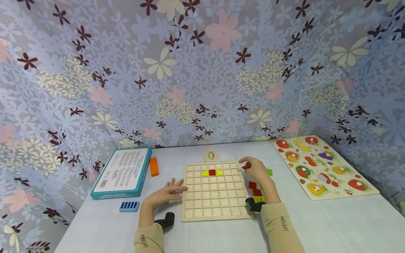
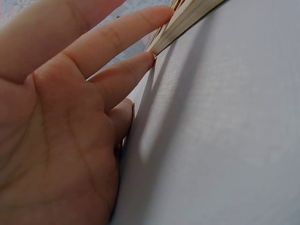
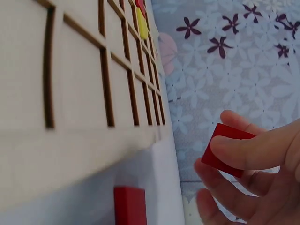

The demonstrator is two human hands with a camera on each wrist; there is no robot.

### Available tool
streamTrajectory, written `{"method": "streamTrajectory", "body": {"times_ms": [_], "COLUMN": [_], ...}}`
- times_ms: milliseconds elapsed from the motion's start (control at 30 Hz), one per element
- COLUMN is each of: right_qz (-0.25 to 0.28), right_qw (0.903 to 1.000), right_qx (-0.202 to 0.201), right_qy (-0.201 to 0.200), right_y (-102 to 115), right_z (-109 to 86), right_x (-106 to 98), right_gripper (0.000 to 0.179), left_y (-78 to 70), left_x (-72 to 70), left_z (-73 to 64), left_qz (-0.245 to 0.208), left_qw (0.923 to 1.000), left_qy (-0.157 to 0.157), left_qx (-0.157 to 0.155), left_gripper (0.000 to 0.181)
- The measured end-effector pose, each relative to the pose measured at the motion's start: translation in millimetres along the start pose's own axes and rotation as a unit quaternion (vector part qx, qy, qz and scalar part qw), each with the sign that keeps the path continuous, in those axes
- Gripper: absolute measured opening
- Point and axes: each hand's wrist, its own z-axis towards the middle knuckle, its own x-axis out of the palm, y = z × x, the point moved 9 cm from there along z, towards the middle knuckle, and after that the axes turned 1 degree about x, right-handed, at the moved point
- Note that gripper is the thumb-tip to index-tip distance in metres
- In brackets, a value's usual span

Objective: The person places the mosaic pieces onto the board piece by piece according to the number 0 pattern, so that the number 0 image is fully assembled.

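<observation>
A wooden grid board point(image 1: 216, 196) lies flat on the table. In its upper rows sit a red square tile point(image 1: 212, 172) and two yellow rounded tiles, one on each side of it. My right hand point(image 1: 257, 171) pinches another red square tile point(image 3: 228, 147) between thumb and fingers, off the board's upper right corner. With fingers spread and fairly straight, my left hand point(image 1: 166, 193) touches the board's left edge; in the left wrist view fingertips meet the wooden side point(image 2: 187, 23). A small pattern card point(image 1: 211, 155) lies just behind the board.
Loose red tiles point(image 1: 255, 189), yellow tiles and a green tile point(image 1: 269, 172) lie right of the board. Farther right is a fruit puzzle board point(image 1: 326, 172). At left are a teal-edged box point(image 1: 123, 172), an orange block point(image 1: 154, 167) and a blue slotted piece point(image 1: 129, 206).
</observation>
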Motion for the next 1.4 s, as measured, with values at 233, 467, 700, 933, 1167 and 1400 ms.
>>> {"method": "streamTrajectory", "body": {"times_ms": [233, 467, 700, 933, 1167, 1400], "right_qz": [0.015, 0.016, 0.031, 0.051, 0.047, 0.039], "right_qw": [0.9996, 0.9995, 0.9981, 0.9967, 0.9975, 0.9973], "right_qx": [-0.023, -0.027, -0.052, -0.062, -0.052, -0.049], "right_qy": [0.005, 0.009, -0.008, -0.011, 0.003, 0.039], "right_y": [12, 21, 32, 39, 42, 44], "right_z": [1.2, 1.7, 1.4, -0.3, 0.4, -1.7], "right_x": [7, 16, 22, 28, 40, 55], "right_gripper": [0.037, 0.038, 0.028, 0.018, 0.012, 0.012], "left_y": [-0.5, 0.3, 1.3, 1.5, 0.7, 1.1], "left_x": [-0.9, -0.3, -0.5, -0.4, -1.0, -0.8], "left_z": [0.0, 0.6, 1.7, 2.1, 1.7, 1.5], "left_qz": [-0.003, -0.001, 0.000, -0.002, 0.000, -0.004], "left_qw": [1.0000, 1.0000, 1.0000, 1.0000, 1.0000, 1.0000], "left_qy": [0.001, 0.003, 0.002, 0.003, 0.000, -0.001], "left_qx": [0.003, 0.007, 0.008, 0.005, 0.005, 0.004], "left_gripper": [0.042, 0.042, 0.042, 0.042, 0.042, 0.041]}}
